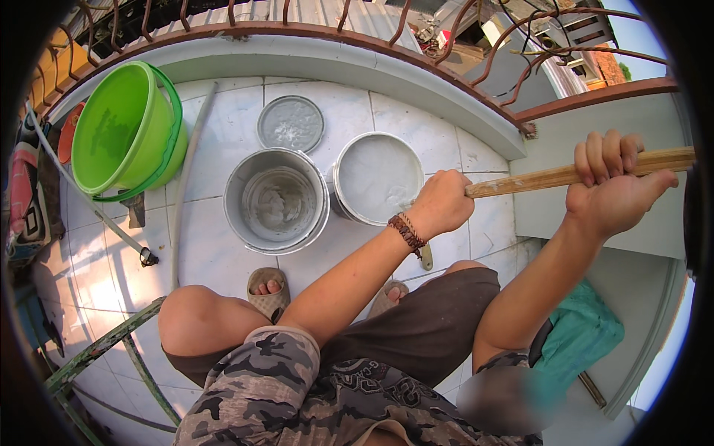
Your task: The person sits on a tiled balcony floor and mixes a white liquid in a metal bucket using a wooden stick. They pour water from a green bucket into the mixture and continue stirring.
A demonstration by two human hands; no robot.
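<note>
My left hand is closed around the lower part of a long wooden stick, above the right rim of a white bucket. Pale grey, paint-like stuff fills much of that bucket. The stick's lower end is mostly hidden behind my left hand. Higher up, my right hand wraps its fingers over the same stick, thumb stretched out. A second bucket, left of the first, has grey residue on its walls and bottom. Behind it lies a round lid smeared with white. Below my left wrist shows a small handle.
On the left stands a green tub, beside a grey pipe on the tiles. A green metal frame is near my left knee. A low wall with a rusty railing curves behind. Teal cloth lies at right.
</note>
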